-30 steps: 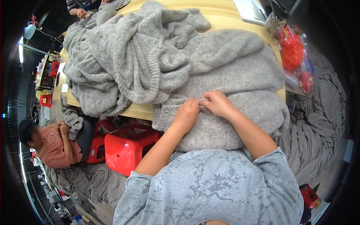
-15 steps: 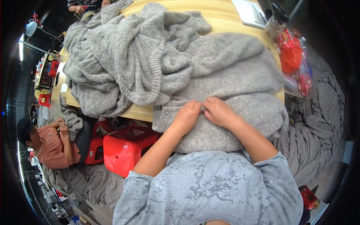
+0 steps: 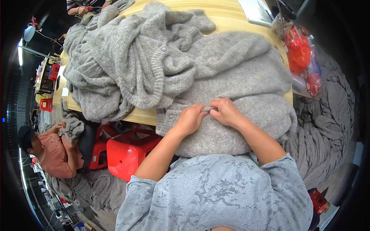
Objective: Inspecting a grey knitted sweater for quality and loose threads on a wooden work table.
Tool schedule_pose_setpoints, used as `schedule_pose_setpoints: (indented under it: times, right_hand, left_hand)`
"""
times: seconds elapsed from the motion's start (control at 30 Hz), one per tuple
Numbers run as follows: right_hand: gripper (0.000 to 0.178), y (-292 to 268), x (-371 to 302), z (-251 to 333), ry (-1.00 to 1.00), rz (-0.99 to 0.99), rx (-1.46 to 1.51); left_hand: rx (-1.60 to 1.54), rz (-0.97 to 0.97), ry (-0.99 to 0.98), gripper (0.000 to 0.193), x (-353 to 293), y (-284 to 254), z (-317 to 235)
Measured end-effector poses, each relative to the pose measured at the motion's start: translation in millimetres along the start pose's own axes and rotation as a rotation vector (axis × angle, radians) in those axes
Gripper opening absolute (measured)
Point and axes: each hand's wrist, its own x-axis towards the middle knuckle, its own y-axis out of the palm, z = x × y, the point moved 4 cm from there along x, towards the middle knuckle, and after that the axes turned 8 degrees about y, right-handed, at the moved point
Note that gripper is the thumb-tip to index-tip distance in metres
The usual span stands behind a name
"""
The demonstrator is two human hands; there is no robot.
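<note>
Pale tabletop (image 3: 229, 17) carries the knit (image 3: 246, 79) at its near right corner. My left hand (image 3: 191, 119) and right hand (image 3: 228, 111) pinch the knit's edge, grip closed. I judge that edge unfinished; whether the heap (image 3: 111, 57) leftward is done, I can't tell.

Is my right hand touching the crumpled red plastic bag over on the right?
No, your bare right hand pinches the fuzzy grey knitted garment, well apart from the crumpled red plastic bag.

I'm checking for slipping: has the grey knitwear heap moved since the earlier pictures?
No. Judged against the wooden table, the grey knitwear heap shows no visible shift either way.
</note>
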Motion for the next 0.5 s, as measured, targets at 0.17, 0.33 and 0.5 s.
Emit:
schedule_pose_setpoints:
  times: [0.17, 0.33, 0.5]
  right_hand:
    - [0.023, -4.7, 2.8, -2.8, 0.183, 0.044, 0.128]
    - [0.024, -2.9, 2.5, -1.4, 0.100, -0.029, 0.077]
    - [0.024, -3.3, 3.4, -1.6, 0.143, 0.017, 0.076]
  left_hand:
    - [-0.245, 0.060, -0.238, 0.021, 1.1, -5.4, 0.0]
    - [-0.051, -0.106, -0.020, 0.020, 1.2, -2.7, -0.6]
    - [-0.178, -0.070, -0.178, 0.019, 1.9, -0.4, 3.3]
